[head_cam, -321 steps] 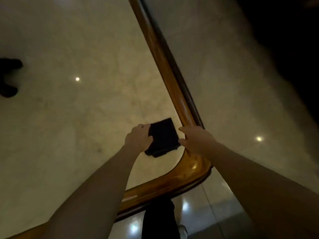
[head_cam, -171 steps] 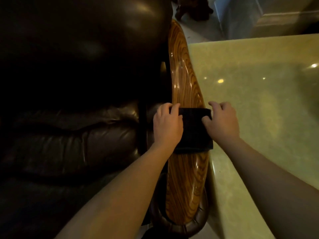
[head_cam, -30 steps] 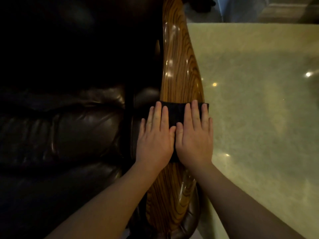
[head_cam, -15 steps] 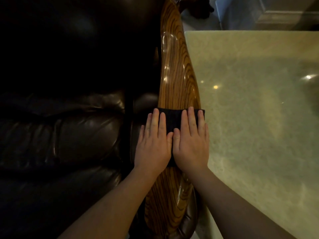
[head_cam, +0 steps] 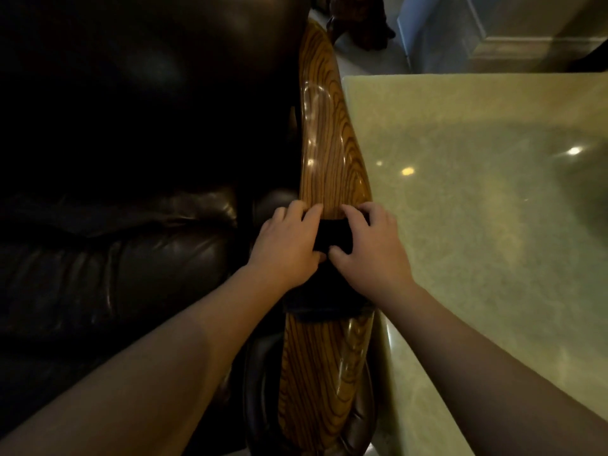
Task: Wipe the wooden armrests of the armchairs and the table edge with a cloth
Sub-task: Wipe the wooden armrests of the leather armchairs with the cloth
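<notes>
- Cloth [head_cam: 330, 236], dark and folded, lies across the wooden armrest [head_cam: 324, 153] about midway along it, its near edge hanging over the grain.
- Left hand [head_cam: 286, 245] sits on the cloth's left side, fingers [head_cam: 297, 209] curled down over the far edge and gripping it.
- Right hand [head_cam: 368, 245] mirrors it on the right side, fingers bent and pinching the cloth; thumbs nearly meet in the middle.
- Both forearms reach in from the bottom corners.
- Armchair [head_cam: 131, 241], dark leather, fills the left half.
- Pale green stone surface [head_cam: 477, 225] lies just beside the armrest, possibly touching it.
- Beyond it, light floor and a wall base.
</notes>
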Available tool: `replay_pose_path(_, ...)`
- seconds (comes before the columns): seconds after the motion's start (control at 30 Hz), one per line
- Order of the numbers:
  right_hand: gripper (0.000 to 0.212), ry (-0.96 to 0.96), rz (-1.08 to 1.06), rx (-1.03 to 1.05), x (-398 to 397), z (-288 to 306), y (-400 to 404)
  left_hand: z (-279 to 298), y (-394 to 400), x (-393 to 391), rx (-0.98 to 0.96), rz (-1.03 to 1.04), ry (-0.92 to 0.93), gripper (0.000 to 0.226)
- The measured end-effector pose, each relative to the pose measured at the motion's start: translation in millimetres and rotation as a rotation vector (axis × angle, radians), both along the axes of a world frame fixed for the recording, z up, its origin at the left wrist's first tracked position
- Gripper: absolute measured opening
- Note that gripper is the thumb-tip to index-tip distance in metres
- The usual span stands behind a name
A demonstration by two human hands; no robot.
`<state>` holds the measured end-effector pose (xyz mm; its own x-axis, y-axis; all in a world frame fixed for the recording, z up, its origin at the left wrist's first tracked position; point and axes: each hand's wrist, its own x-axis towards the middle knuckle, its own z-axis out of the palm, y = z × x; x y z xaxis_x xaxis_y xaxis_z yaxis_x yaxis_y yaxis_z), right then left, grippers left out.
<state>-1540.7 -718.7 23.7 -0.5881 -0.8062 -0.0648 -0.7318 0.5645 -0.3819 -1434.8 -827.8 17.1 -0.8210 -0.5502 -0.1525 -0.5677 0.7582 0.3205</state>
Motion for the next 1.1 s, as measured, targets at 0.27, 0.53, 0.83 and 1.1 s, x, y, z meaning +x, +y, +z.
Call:
replay_pose_path(0.27,0.027,-0.027,0.146,0.315,-14.1,51.6,-2.7,43.0,1.3,0.6,0.178,-0.050,-0.137,0.026)
replay_pose_path(0.53,0.012,0.064,0.385,0.365,26.6,128.4,38.4,95.6,42.7,61.1,0.272,-0.099,-0.136,0.022)
replay_pose_path(0.83,0.017,-0.020,0.503,0.271,106.6,201.0,40.4,179.1,75.3,169.2,0.148,0.092,-0.019,0.018)
replay_pose_path(1.1,0.023,0.139,0.621,0.097,223.5,251.8,4.6,241.5,54.0,297.4,-0.084,0.138,0.061,0.020)
